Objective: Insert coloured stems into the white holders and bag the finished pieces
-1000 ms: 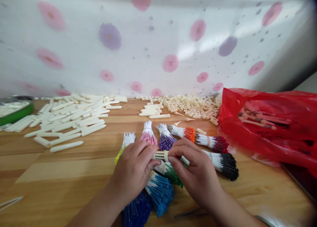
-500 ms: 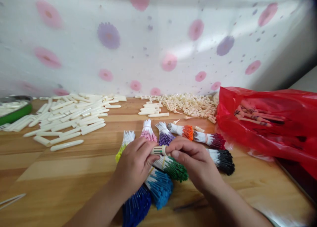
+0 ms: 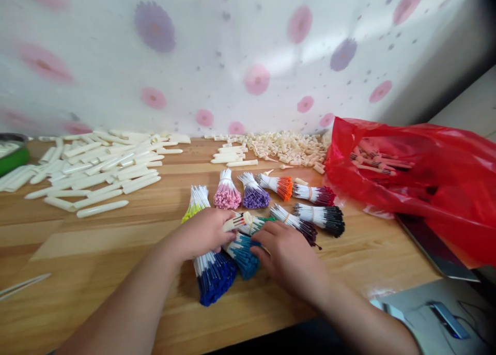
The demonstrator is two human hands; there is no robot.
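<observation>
My left hand [image 3: 207, 232] is closed around a cream slotted pen barrel [image 3: 235, 222], tilted up to the right, with dark and red strips showing in its slots. My right hand [image 3: 289, 254] has its fingers bent at the light-blue bundle of pen refills [image 3: 245, 259]; whatever lies between the fingertips is too small to make out. The green refill bundle [image 3: 256, 224] lies partly hidden between my hands. Below my left hand is the dark-blue refill bundle [image 3: 215, 277], and the yellow one [image 3: 192, 209] sits just behind it.
Pink [image 3: 228, 195], purple [image 3: 256, 196], orange [image 3: 284, 187], dark-red [image 3: 323, 196], brown [image 3: 306, 228] and black [image 3: 333, 220] refill bundles fan out around. Cream barrels [image 3: 96, 161] and small slotted parts [image 3: 290, 145] are heaped behind. A red bag [image 3: 434, 189] holds pens at right; tweezers [image 3: 23, 287] lie left.
My right hand has left the barrel's end and moved down to the light-blue refills. The left hand still holds the barrel, now tilted. The view has shifted, showing more of the table's front edge.
</observation>
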